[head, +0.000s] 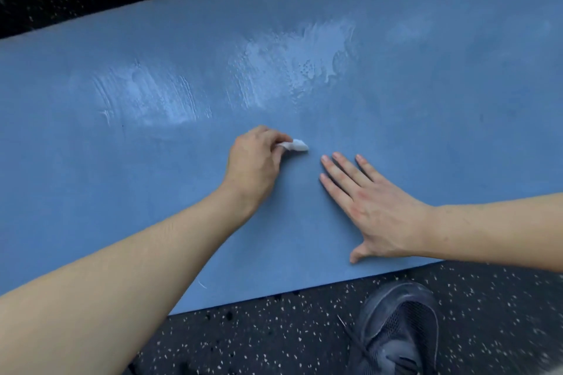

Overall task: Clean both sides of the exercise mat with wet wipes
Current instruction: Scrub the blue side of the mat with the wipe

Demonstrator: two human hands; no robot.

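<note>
Flat blue foam exercise mat [396,85] lies on speckled floor [274,341]; my left hand [254,163] pinches a crumpled white wet wipe [295,145], right hand [370,207] flat, steadying. I'd overlap strokes toward the mat's dry near edge.

flat blue mat [396,94], crumpled white wipe [295,145]

Exercise mat [396,94]: smooth matt blue foam, showing glossy wet streaks beyond the wet wipe [295,145], a crumpled white cloth; floor [259,341] nearside of mat looking speckled rubber, shoe [402,329] showing grey mesh
</note>
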